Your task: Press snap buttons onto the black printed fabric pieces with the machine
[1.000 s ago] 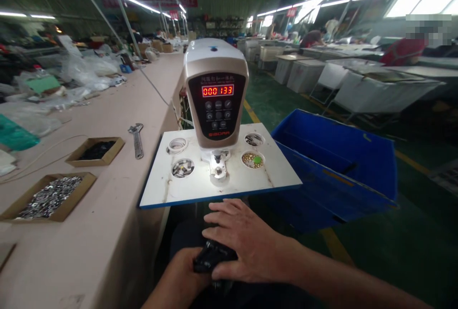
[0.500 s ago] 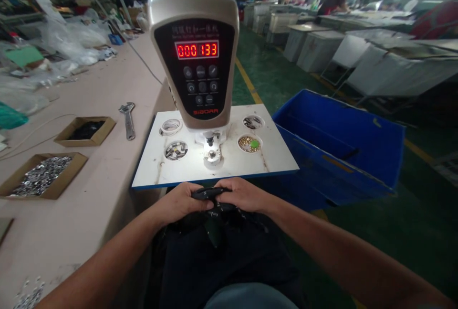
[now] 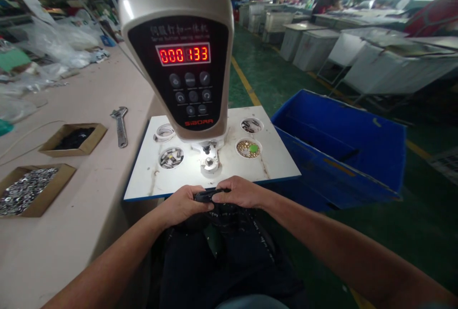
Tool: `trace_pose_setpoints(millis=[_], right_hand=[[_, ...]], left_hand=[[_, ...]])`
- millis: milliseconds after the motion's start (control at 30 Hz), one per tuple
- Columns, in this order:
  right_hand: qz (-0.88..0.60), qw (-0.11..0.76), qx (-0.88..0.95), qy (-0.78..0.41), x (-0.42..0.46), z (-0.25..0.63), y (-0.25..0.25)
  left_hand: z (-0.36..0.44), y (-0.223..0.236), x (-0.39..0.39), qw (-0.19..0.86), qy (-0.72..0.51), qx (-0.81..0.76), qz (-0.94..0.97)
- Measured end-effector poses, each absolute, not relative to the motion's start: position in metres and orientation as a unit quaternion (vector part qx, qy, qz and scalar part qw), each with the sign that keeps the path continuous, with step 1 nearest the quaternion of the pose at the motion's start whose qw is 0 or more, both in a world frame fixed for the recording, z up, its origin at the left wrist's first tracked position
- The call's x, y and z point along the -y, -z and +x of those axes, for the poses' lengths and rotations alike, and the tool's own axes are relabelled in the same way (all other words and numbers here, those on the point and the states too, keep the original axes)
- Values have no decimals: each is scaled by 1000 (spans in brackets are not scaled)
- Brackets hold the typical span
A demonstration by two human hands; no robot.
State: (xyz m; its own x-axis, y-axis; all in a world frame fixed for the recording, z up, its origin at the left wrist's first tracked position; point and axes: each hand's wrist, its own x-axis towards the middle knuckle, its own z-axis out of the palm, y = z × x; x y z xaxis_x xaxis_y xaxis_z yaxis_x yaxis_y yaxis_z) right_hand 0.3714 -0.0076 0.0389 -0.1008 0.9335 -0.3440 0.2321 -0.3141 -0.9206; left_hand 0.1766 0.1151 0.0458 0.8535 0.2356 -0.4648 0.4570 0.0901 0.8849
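Just off the front edge of the white machine table point(image 3: 268, 163), both my hands grip a black fabric band point(image 3: 204, 197). My left hand point(image 3: 186, 204) pinches its left part with thumb on top. Close beside it, my right hand point(image 3: 240, 194) presses its thumb on the band's right part. Below hang dark folds with white-lettered tape point(image 3: 263, 237), dark against my lap. Beyond my hands stands a snap-button machine point(image 3: 193, 79) with a lit red display reading 000133. Its lower die point(image 3: 209, 161) bears no fabric.
Round wells in the tabletop hold metal parts point(image 3: 171, 158) and gold studs point(image 3: 246, 149). At left lie an adjustable wrench point(image 3: 120, 127), a carton of black pieces point(image 3: 96, 139) and a carton of silver parts point(image 3: 64, 177). A blue bin point(image 3: 361, 180) stands right.
The band's raised loop between my hands is now flatter, and the lettered tape hangs further down at right. My view has shifted closer to the machine; its display is unchanged.
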Motion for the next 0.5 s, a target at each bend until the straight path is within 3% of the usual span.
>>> trace_pose_setpoints(millis=[500], right_hand=[[-622, 286, 585, -435, -2, 381, -47]], left_hand=[[191, -55, -123, 603, 48, -271, 749]])
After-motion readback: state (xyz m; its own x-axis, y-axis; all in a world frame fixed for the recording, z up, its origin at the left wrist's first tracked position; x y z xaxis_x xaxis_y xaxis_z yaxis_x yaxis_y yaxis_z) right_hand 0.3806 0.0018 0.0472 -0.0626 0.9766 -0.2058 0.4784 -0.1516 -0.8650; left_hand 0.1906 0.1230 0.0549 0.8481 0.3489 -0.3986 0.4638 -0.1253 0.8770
